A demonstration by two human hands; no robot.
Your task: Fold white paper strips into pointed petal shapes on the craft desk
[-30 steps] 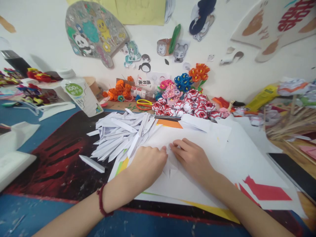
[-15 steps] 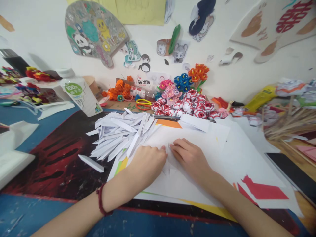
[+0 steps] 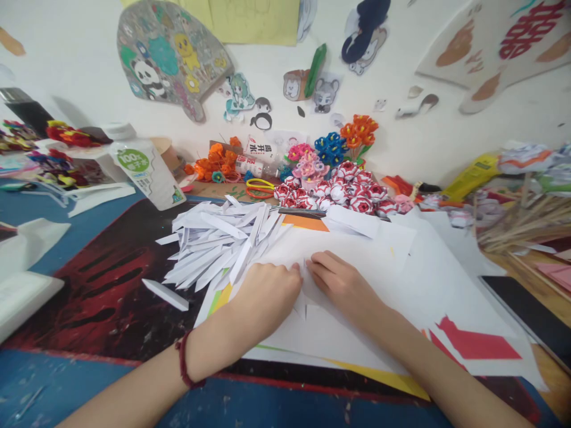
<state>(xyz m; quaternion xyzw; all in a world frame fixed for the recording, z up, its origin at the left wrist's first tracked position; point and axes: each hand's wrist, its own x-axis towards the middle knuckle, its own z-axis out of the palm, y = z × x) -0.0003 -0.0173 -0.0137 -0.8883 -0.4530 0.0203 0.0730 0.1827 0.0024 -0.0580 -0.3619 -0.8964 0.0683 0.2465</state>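
Over the white paper sheets point(image 3: 379, 279), my left hand point(image 3: 272, 291) and my right hand point(image 3: 343, 285) meet with fingers closed. Both pinch a small piece of white paper point(image 3: 302, 304), which shows between and below the fingertips; its upper part is mostly hidden, and white on white makes its shape hard to read. Just beyond my left hand lies a heap of folded white paper strips point(image 3: 214, 238). One loose folded strip point(image 3: 165, 294) rests apart, to the left on the dark mat point(image 3: 111, 297).
Red paper scraps point(image 3: 482, 342) and a black phone point(image 3: 530, 315) lie to the right. Along the wall stand red-and-white paper flowers point(image 3: 348, 190), blue and orange craft flowers point(image 3: 331, 148) and a white bottle point(image 3: 145, 169). Thin sticks point(image 3: 521, 223) pile up at far right.
Hardly anything differs. My right hand's fingers and wrist have shifted very slightly; both hands stay at the same spot on the small paper piece.
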